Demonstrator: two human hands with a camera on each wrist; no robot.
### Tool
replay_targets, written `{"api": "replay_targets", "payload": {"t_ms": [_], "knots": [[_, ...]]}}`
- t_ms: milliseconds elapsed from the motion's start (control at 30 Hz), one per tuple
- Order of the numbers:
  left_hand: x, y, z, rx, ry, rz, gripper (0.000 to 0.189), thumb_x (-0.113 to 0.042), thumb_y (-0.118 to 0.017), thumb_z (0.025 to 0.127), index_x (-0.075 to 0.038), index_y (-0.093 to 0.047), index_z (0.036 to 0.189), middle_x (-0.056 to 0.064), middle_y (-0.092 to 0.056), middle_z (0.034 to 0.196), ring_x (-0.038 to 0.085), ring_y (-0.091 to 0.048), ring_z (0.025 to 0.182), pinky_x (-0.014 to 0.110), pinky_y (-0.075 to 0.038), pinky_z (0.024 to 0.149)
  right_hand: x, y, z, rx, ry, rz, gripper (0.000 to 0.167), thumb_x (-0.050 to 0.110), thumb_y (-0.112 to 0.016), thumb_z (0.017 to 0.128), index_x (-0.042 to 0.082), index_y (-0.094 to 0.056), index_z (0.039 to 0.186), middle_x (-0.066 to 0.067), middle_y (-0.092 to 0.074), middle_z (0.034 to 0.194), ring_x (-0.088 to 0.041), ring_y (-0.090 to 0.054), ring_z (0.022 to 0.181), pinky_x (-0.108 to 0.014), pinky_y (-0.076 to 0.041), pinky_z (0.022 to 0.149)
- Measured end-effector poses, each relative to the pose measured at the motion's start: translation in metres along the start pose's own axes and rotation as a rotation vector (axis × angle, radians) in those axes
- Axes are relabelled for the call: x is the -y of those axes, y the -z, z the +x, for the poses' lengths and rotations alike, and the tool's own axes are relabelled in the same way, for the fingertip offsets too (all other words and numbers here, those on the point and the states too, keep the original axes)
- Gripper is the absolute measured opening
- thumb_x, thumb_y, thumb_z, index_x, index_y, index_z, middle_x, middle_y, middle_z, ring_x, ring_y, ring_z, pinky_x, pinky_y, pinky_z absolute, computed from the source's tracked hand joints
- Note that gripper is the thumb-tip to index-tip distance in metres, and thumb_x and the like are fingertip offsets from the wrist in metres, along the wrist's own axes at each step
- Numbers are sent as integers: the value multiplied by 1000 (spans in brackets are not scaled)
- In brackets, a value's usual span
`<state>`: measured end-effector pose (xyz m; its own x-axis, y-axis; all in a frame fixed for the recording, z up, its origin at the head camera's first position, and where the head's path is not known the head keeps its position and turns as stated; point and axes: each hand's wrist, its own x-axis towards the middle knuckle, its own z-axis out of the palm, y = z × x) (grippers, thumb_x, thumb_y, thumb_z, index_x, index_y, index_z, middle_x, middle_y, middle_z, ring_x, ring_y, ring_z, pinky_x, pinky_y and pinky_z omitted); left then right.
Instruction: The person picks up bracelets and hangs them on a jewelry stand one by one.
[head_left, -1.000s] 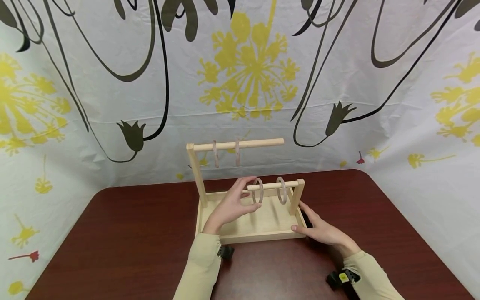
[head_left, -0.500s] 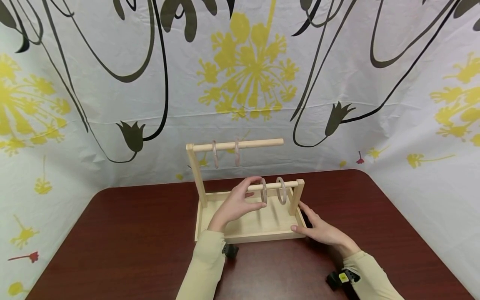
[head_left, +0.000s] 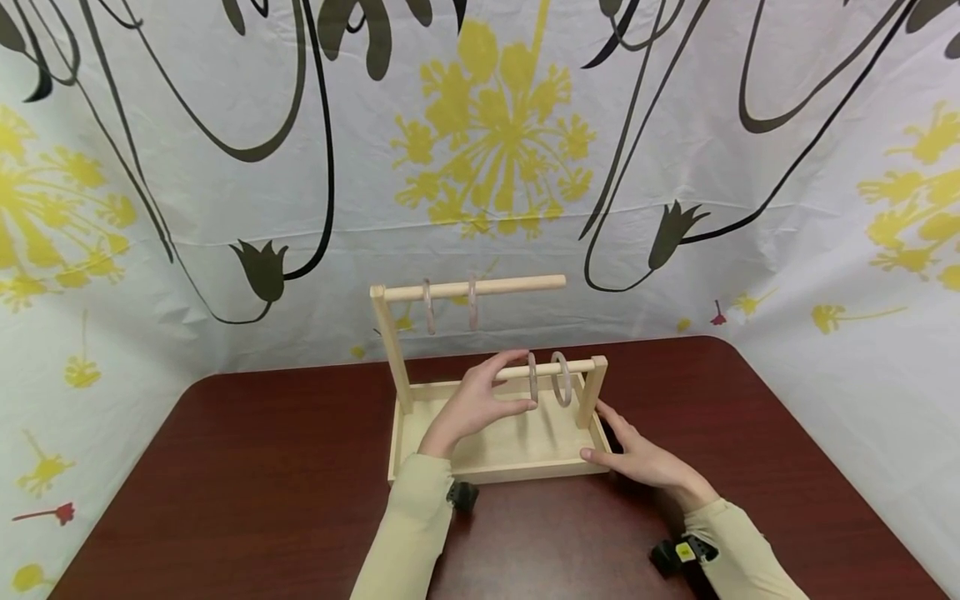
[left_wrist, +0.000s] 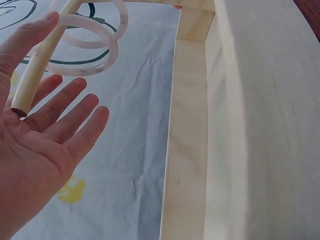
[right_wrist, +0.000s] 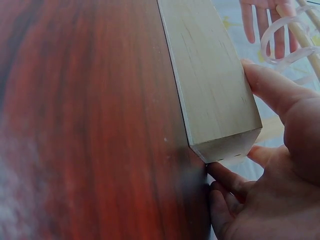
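Note:
A pale wooden bangle stand (head_left: 525, 473) has a tray base, a short lower rod (head_left: 512, 372) and a taller upper rod (head_left: 521, 286). My left hand (head_left: 471, 408) holds a translucent pinkish bangle (head_left: 533, 379) on the lower rod, thumb below and index finger above; the other fingers are spread in the left wrist view. The rod's free end points into that palm. Farther in on this rod hangs another bangle (head_left: 567, 385). At the tray's right end my right hand (head_left: 648, 460) grips the front corner, thumb on the front wall (right_wrist: 215, 75) and fingers round the side.
Two more bangles hang from the upper rod, a left one (head_left: 430, 312) and a right one (head_left: 473, 310). The stand sits on a dark red-brown table (head_left: 285, 467). A patterned white cloth (head_left: 360, 167) surrounds the table's back and sides.
My left hand has slid the held bangle rightward along the lower rod, nearer to the other bangle there. The right hand has stayed on the tray corner.

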<state>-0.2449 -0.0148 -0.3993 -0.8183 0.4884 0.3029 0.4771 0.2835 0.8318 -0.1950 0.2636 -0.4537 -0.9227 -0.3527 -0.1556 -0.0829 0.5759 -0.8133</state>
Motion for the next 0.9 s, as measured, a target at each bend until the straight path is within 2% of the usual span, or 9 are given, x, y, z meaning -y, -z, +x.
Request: {"api": "replay_targets", "payload": {"t_ms": [400,700,900], "knots": [[-1,-1,-1,-35,4,7,71,-15,-84,77,-7,-49,139,6,-52,137,19,-46,127,36,-41,100,-2,0,0,4,14,-4,96,40,-66,91,4,-4,155,-31,-2,154,-50,1,139,-72,-10,101],[1,1,-3,-27,54,5,80,-25,-85,76,-13,-44,143,6,-49,140,19,-45,128,35,-39,101,3,1,-1,-2,3,-21,93,36,-66,92,3,-6,155,-30,-5,155,-50,-1,139,-71,-11,102],[6,9,-10,-24,67,-6,81,-22,-84,77,-10,-40,145,12,-49,139,23,-46,127,34,-38,102,2,2,-1,-14,25,-14,92,33,-67,92,4,-8,155,-29,-7,155,-49,-3,140,-70,-14,102]]}}
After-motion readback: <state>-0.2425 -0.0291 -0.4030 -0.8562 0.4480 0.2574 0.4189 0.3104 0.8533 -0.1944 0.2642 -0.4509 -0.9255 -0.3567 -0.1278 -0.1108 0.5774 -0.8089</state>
